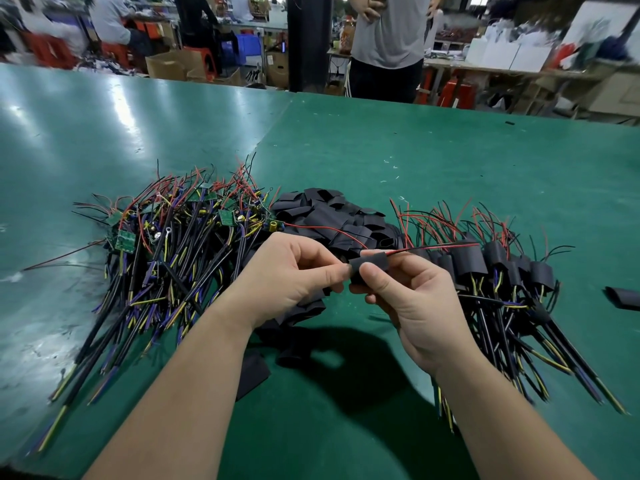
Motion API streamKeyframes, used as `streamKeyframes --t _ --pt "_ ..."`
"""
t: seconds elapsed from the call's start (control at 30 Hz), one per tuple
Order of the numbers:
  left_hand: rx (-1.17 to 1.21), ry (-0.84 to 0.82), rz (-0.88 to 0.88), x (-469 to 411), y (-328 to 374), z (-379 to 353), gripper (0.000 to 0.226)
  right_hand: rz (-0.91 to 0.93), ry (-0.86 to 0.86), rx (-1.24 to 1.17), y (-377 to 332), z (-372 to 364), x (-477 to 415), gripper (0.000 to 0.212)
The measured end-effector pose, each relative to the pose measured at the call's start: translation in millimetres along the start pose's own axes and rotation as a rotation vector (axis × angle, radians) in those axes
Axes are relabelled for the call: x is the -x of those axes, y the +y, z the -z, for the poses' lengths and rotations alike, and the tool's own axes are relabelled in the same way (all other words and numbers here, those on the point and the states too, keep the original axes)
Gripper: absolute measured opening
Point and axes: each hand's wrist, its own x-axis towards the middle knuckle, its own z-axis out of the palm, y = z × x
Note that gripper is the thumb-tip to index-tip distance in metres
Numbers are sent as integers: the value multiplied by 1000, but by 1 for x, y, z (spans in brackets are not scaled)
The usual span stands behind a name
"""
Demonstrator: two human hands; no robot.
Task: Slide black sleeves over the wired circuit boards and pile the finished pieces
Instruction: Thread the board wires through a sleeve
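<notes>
Two hands: both work just above the green table (381, 393), close to the body, meeting at one black sleeve (369, 263).
Left hand (287, 277): thumb and forefinger are pressed together at the sleeve's left end, other fingers curled loosely; what they pinch there is hidden, probably the board or its cable.
Right hand (408, 299): thumb and forefinger pinch the sleeve itself, remaining fingers folded beneath it.
Piece in hand: thin red and black leads (440, 247) run out of the sleeve's right end, so the sleeve looks well on; whether the board is fully covered I cannot tell.
Doing it well: hold the sleeve mouth open rather than flat, pull by the leads gently, feed the board straight so its corners do not snag, and stop once the sleeve is centred over the board.
Finished pile (502, 271): sleeved pieces lie just right of the hands, cables fanned toward the body; the held piece belongs there next.
Spare sleeves (329, 216): a black heap just beyond the hands.
Unsleeved boards (173, 230): a large tangle at left, with many remaining.
One stray sleeve (623, 298): lies apart at the far right edge.
</notes>
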Motion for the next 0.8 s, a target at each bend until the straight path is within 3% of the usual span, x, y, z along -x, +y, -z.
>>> streamKeyframes --t 0.37,0.57,0.8 --pt "82 48 103 -2 2 -4 25 -6 7 -6 4 -12 2 45" --pt "153 36 141 -3 1 -7 24 -133 89 -225 2 -12 -2 51" --pt "276 5 253 -3 6 -9 22 -191 90 -343 -1 -14 -3 42"
